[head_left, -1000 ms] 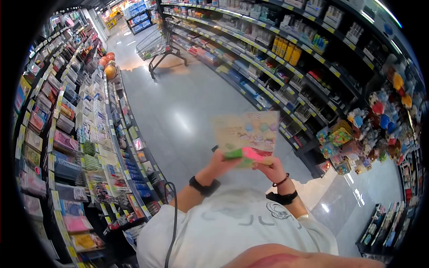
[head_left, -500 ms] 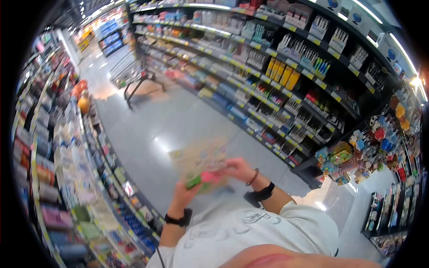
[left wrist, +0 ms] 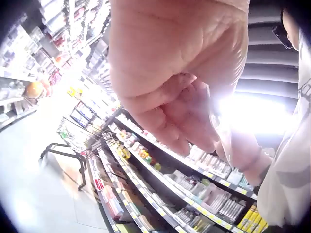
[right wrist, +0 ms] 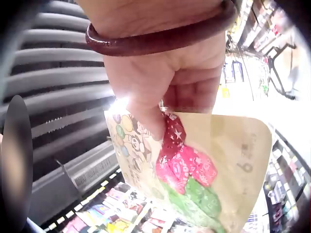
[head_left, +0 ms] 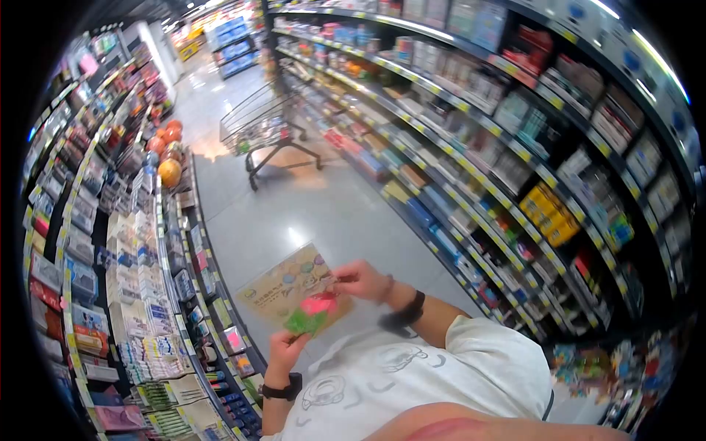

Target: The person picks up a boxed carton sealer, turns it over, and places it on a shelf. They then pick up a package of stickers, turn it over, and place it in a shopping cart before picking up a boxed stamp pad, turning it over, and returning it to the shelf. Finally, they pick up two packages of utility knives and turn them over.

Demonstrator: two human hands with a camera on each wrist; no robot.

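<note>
A tan printed card [head_left: 276, 290] with pictures of balloons is held up in front of the white shirt. Across it lie patterned balloons, green [head_left: 305, 322], pink [head_left: 319, 302] and dark red; the right wrist view shows the pink one [right wrist: 187, 167] and the dark red one [right wrist: 172, 138] most clearly. My right hand [head_left: 364, 281] pinches the card's edge and the red end between thumb and fingers. My left hand [head_left: 285, 351] pinches the green end at the lower edge. In the left wrist view my left hand [left wrist: 180, 82] has curled fingers, and the thing it pinches is hardly visible.
A shopping cart [head_left: 265, 136] stands in the aisle ahead. Stocked shelves [head_left: 471, 158] line the right side, and racks of packaged goods [head_left: 136, 294] run along the left. Orange balls [head_left: 169, 173] sit by the left rack.
The view has swung, so the cart and shelves sit differently in it. The card has shifted left and down with both hands, and is now tilted. Both hands still hold on.
</note>
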